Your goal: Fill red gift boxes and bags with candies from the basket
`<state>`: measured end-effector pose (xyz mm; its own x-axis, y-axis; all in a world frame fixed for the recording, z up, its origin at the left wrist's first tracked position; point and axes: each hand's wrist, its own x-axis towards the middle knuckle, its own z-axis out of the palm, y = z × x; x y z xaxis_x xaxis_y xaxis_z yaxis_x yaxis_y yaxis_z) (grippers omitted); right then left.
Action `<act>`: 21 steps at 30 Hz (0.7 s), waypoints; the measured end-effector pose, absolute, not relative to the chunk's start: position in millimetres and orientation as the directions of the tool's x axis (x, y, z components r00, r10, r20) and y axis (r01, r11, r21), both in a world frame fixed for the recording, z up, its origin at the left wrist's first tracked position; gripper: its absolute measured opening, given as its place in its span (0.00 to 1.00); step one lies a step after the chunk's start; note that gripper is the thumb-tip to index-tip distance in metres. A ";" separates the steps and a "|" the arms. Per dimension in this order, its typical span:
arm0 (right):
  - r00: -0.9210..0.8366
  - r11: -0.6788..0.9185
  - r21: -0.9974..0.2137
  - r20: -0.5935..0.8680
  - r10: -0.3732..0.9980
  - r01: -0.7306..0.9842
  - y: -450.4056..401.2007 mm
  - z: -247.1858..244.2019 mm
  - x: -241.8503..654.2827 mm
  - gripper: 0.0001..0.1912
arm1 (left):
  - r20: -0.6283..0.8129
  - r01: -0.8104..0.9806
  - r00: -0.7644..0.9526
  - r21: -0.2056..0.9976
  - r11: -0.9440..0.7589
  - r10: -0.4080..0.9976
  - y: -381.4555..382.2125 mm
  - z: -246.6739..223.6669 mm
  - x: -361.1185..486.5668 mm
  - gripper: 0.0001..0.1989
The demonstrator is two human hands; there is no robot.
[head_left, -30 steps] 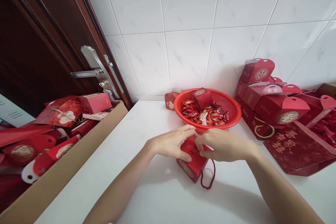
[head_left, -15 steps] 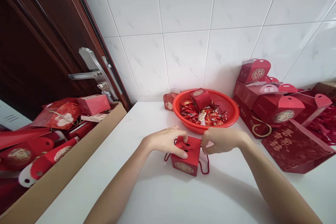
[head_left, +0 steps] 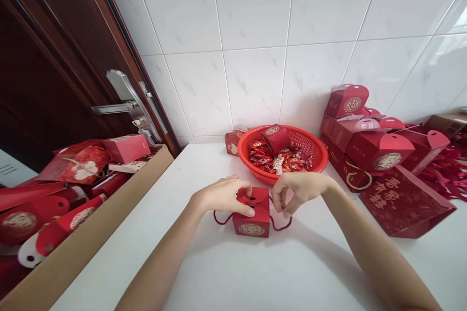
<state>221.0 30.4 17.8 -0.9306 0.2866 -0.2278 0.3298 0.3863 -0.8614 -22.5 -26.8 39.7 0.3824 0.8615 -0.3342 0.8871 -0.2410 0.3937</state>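
Observation:
A small red gift box point(head_left: 251, 227) with a gold emblem stands upright on the white table, its top flaps folded over and showing two punched holes. My left hand point(head_left: 222, 197) grips its top, thumb on the front flap and fingers on the far left side. A dark red cord point(head_left: 280, 228) hangs in loops from both sides of the box. On the right, my right hand point(head_left: 301, 192) is closed in a pinch at the cord, a little apart from the box wall. The fingertips partly hide the cord there.
Behind the hands sits a red plastic basket point(head_left: 321, 153) with wrapped candies and a small red box. Stacked red boxes point(head_left: 379, 148) and a larger red bag point(head_left: 404, 204) stand at the right. A cardboard carton point(head_left: 109, 223) of red packaging lies at the left by a door.
The gift box has turned slightly so its emblem side faces me more squarely. My right hand has opened from a tighter curl into a pinch, and the left cord loop reaches farther out.

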 end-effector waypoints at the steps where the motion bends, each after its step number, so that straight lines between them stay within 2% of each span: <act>1: -0.945 0.344 -0.896 -0.199 0.259 0.282 28.0 21.5 221.7 0.20 | -0.320 0.886 0.384 0.393 -0.248 0.866 -27.6 40.2 -21.8 0.23; 3: -0.970 0.264 -0.947 -0.132 0.205 0.185 23.4 27.9 222.6 0.20 | -0.304 0.880 0.388 0.403 -0.251 0.870 -29.3 40.4 -20.6 0.20; 5: -0.975 0.190 -0.976 -0.067 0.213 0.108 19.9 32.2 222.6 0.20 | -0.294 0.876 0.379 0.419 -0.238 0.877 -30.9 40.1 -20.1 0.19; 7: -0.949 0.122 -0.991 -0.006 0.315 0.047 17.5 35.1 221.8 0.18 | -0.244 0.864 0.363 0.450 -0.227 0.899 -32.1 40.4 -20.5 0.18; 9: -0.886 0.093 -0.996 0.051 0.462 -0.009 15.5 38.3 220.7 0.16 | -0.139 0.801 0.361 0.553 -0.230 0.922 -33.2 43.1 -21.4 0.18; 12: -0.761 0.146 -0.988 0.133 0.635 -0.051 10.4 45.2 218.7 0.14 | -0.028 0.576 0.338 0.796 -0.183 0.941 -35.9 52.3 -23.0 0.21; 15: -0.663 0.244 -0.970 0.175 0.728 0.012 -0.2 52.6 214.9 0.15 | 0.025 0.285 0.372 0.948 -0.140 0.928 -40.7 61.3 -23.4 0.23; 18: -0.604 0.356 -0.926 0.215 0.767 0.123 -14.6 56.1 208.0 0.16 | 0.140 0.038 0.489 0.983 -0.182 0.861 -47.2 62.7 -20.5 0.26; 21: -0.582 0.467 -0.856 0.267 0.768 0.223 -27.2 54.7 200.7 0.16 | 0.217 -0.065 0.560 0.974 -0.219 0.800 -54.5 59.1 -14.4 0.30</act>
